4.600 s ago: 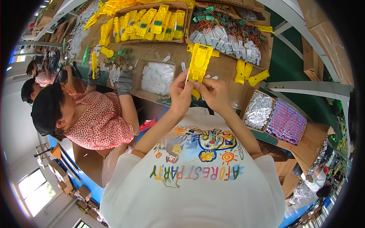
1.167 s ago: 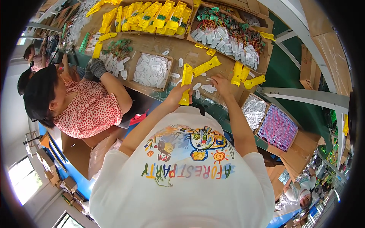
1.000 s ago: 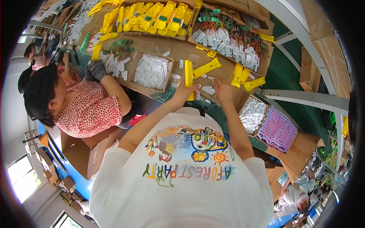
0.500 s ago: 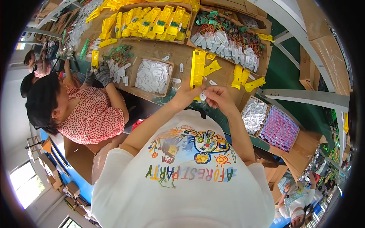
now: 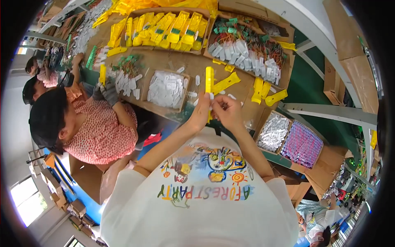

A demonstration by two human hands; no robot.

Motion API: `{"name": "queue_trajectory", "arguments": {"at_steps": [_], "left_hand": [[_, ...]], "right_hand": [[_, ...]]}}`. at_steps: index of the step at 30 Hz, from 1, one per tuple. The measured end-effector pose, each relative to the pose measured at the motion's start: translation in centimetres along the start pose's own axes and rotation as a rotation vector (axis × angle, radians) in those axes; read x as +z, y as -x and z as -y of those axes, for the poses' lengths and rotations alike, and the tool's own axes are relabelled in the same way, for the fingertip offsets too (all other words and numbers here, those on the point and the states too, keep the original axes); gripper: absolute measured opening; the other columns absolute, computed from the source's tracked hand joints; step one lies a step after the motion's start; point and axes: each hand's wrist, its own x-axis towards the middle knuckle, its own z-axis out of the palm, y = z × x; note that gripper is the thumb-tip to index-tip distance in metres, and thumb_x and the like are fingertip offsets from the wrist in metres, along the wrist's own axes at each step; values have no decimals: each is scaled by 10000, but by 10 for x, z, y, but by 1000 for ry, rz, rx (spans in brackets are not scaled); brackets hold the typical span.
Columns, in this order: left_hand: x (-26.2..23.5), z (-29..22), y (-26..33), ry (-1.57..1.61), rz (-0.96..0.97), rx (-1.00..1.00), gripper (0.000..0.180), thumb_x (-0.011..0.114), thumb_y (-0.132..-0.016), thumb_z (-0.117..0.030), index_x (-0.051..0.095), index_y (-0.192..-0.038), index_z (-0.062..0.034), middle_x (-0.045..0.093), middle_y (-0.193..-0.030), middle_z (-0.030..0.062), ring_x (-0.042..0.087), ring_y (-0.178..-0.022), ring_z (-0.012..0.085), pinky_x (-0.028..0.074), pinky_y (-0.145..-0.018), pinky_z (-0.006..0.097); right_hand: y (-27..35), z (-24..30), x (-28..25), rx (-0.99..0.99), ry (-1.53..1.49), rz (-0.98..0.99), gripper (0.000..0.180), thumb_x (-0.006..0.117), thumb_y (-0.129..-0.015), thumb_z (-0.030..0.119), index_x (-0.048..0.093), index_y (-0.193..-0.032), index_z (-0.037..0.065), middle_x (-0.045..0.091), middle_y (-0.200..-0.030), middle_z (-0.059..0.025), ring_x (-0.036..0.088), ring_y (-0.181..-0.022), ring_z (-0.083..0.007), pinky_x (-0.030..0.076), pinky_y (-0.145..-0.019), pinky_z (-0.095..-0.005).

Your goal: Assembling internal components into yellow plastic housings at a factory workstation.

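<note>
My left hand [image 5: 200,114] holds a long yellow plastic piece [image 5: 209,81] upright above the near edge of the brown work table [image 5: 164,61]. My right hand [image 5: 227,111] meets it from the right, fingers pinched at the piece's lower end. Whether a small white part sits between those fingertips is too small to tell. A second yellow piece [image 5: 226,82] lies slanted on the table just behind. A cardboard tray of small white parts [image 5: 166,88] stands to the left of my hands.
At the back are a box of yellow pieces [image 5: 164,29] and a box of white and green wired parts [image 5: 247,53]. Loose yellow pieces [image 5: 267,92] lie right. Trays of silver [image 5: 273,131] and purple [image 5: 302,144] parts sit lower right. A seated co-worker [image 5: 82,127] with a gloved hand [image 5: 109,92] works at left.
About a second ago my right hand was reaching out over the table while the left held the yellow piece. It has since come back and closed on the piece's lower end.
</note>
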Motion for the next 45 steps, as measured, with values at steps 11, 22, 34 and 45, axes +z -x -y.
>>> {"name": "queue_trajectory", "arguments": {"at_steps": [11,22,34,45], "left_hand": [[-59,5,7,388,17,-100,509,273,-964,-479,448,-1181,-54,516,-837,44,528,-696,159,475,-642,324],[-44,-29,-10,-280,-367,274,274,633,-838,-141,453,-1021,-44,553,-797,34,563,-752,147,477,-660,283],[38,-71,17,-314,-254,590,391,693,-749,-10,449,-1055,-8,639,-825,74,629,-752,133,507,-640,288],[39,-59,23,-414,-324,675,353,663,-760,20,497,-1069,-26,620,-896,78,597,-753,166,484,-696,282]], "right_hand": [[-262,-35,-100,-601,910,-722,157,681,-768,187,644,-811,40,624,-822,-120,605,-723,-259,479,-624,-331],[-118,48,-78,-333,-169,-82,144,549,-903,117,492,-999,26,611,-860,-67,586,-746,-148,494,-716,-276],[23,46,-57,3,-205,54,116,552,-901,115,538,-913,0,575,-698,-43,547,-625,-105,436,-564,-229],[31,38,-41,-378,197,-133,149,577,-856,66,569,-720,8,529,-627,-29,443,-580,-50,334,-514,-210]]}}
